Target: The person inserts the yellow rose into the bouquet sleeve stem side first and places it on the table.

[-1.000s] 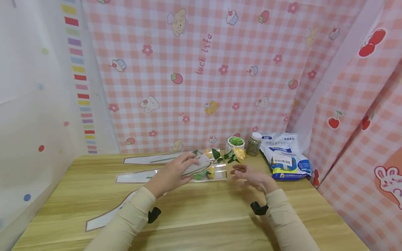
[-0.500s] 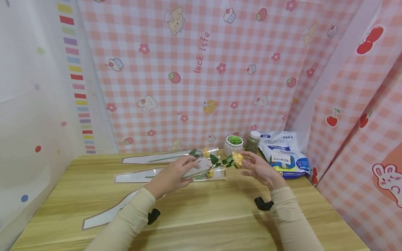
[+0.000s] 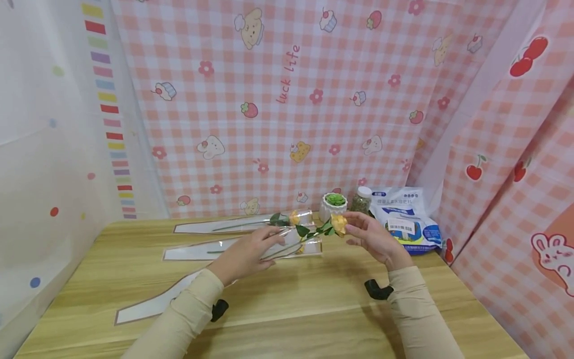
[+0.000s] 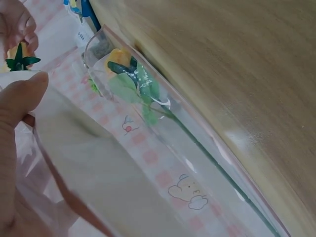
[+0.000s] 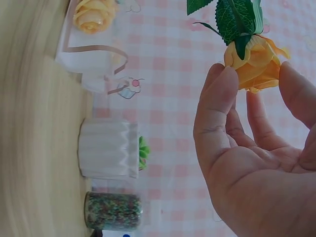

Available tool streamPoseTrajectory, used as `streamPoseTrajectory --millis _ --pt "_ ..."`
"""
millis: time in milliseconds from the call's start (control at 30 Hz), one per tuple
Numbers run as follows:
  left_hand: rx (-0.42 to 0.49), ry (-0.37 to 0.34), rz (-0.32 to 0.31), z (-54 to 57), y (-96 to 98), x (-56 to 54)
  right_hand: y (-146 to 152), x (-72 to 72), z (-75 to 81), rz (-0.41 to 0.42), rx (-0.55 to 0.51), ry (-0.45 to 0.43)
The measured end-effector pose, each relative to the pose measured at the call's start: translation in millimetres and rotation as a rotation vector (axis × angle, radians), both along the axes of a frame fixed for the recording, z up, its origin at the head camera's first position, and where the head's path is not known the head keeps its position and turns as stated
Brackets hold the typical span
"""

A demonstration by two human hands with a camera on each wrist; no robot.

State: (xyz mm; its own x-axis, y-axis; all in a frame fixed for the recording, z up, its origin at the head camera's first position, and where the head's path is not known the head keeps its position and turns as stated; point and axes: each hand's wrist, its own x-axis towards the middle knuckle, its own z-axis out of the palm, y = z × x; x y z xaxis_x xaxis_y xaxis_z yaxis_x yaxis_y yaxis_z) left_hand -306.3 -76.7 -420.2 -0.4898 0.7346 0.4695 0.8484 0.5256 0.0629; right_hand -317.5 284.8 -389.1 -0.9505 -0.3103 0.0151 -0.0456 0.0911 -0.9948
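Observation:
My left hand (image 3: 246, 253) holds a white-and-clear flower sleeve (image 4: 94, 158) with a brown border, its thumb lying over the near edge in the left wrist view. Out of the sleeve's wide end, to the right, reaches a yellow rose (image 3: 338, 225) with green leaves (image 3: 327, 228). My right hand (image 3: 374, 239) pinches the bloom (image 5: 256, 64) between thumb and fingertips, as the right wrist view shows. The rose's lower stem is hidden by my left hand. A tapered white sleeve end (image 3: 148, 305) shows beside my left forearm, which covers where it leads.
Two sleeved yellow roses lie at the table's back, a farther one (image 3: 224, 226) and a nearer one (image 3: 193, 251). Right of them stand a white pot (image 3: 332, 213) with a succulent, a lidded jar (image 3: 360, 203) and a fertiliser bag (image 3: 405, 224). A checked curtain (image 3: 269, 124) hangs behind.
My right hand has moved up to the rose bloom and now holds it between thumb and fingers. My left hand has kept its grip on the sleeve, nearly in place.

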Motion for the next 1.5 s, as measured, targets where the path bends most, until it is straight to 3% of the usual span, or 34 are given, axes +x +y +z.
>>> streamPoseTrajectory --millis 600,833,1500 --pt "-0.026 0.008 -0.022 0.7 4.6 -0.2 -10.2 10.0 14.7 0.017 0.061 0.049" --pt "-0.027 -0.018 -0.014 1.7 6.1 1.1 -14.4 10.8 12.6 0.058 0.083 0.041" --pt "-0.043 -0.023 -0.015 7.6 9.9 4.4 -25.9 9.3 5.4 0.052 0.117 -0.003"
